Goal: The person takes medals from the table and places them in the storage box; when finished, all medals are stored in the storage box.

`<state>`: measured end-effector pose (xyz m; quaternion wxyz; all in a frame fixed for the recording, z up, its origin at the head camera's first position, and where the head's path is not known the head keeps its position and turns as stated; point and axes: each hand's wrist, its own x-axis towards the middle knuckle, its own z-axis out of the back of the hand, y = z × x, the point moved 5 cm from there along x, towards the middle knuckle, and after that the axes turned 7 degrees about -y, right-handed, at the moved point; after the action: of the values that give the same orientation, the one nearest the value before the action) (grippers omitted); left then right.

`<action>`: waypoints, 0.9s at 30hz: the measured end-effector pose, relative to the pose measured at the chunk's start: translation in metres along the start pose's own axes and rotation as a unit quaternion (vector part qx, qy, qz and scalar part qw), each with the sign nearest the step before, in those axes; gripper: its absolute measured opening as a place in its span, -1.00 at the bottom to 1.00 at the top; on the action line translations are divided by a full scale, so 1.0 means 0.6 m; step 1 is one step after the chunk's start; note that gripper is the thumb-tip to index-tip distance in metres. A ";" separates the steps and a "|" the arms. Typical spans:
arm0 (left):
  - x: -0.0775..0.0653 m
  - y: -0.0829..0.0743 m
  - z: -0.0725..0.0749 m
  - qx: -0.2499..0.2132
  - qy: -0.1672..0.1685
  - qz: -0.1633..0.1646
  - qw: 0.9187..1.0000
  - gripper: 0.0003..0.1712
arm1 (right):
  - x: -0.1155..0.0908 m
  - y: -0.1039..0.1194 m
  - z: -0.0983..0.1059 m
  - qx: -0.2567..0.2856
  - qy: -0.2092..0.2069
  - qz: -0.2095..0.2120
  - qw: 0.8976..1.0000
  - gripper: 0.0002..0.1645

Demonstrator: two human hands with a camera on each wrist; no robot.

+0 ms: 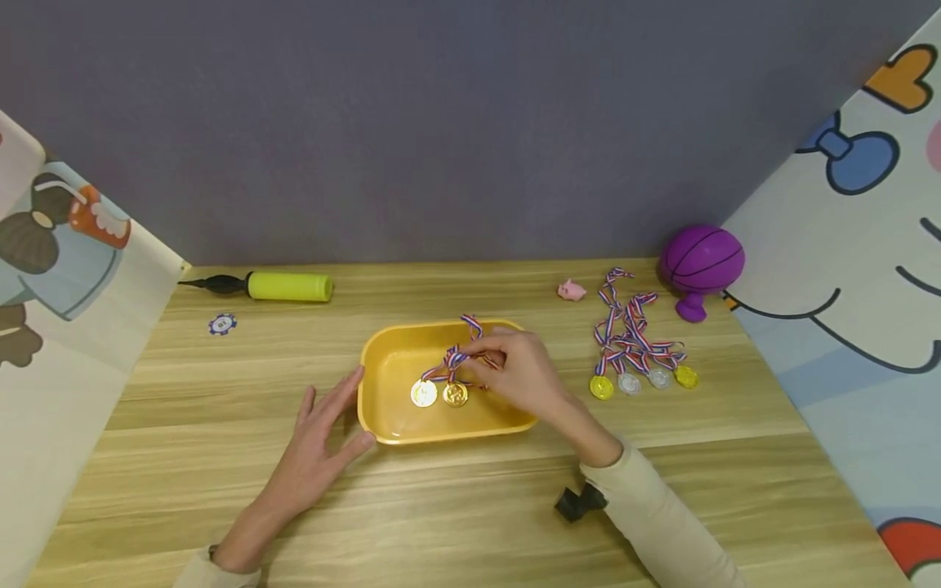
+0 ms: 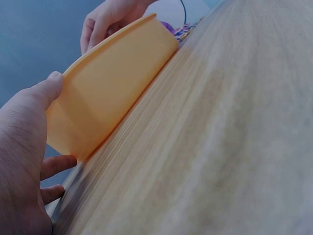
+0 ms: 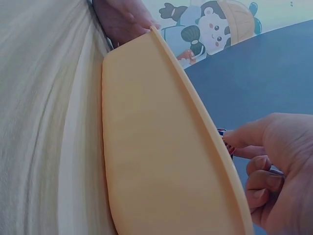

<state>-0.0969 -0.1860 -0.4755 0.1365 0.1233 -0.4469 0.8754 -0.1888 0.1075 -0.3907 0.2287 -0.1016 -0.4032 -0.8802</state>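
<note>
In the head view a yellow plastic basin sits on the wooden table. Two gold-coloured medals with striped ribbons lie inside it. My right hand reaches over the basin's right half and pinches a red, white and blue medal ribbon between thumb and index finger. A bit of that ribbon shows above the rim in the right wrist view, the other fingers curled in. My left hand rests against the basin's left end with spread fingers, its thumb at the rim in the left wrist view.
Several gold and silver medals with tangled ribbons lie right of the basin. A purple ball-shaped toy and a pink pig figure stand behind. Far left are a lime hand pump and a poker chip. A grey wall closes the back.
</note>
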 end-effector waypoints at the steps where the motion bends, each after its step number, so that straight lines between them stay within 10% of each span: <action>1: 0.000 0.000 0.000 0.001 0.000 0.000 1.000 0.03 | 0.000 -0.001 0.001 0.001 0.000 0.002 1.000 -0.77; 27: -0.001 0.004 -0.002 0.002 -0.002 -0.005 1.000 0.04 | 0.035 -0.052 0.016 0.020 -0.047 -0.020 0.999 -0.84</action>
<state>-0.0973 -0.1864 -0.4780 0.1397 0.1279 -0.4445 0.8755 -0.2221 0.1258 -0.3976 0.1940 -0.1297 -0.4331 -0.8706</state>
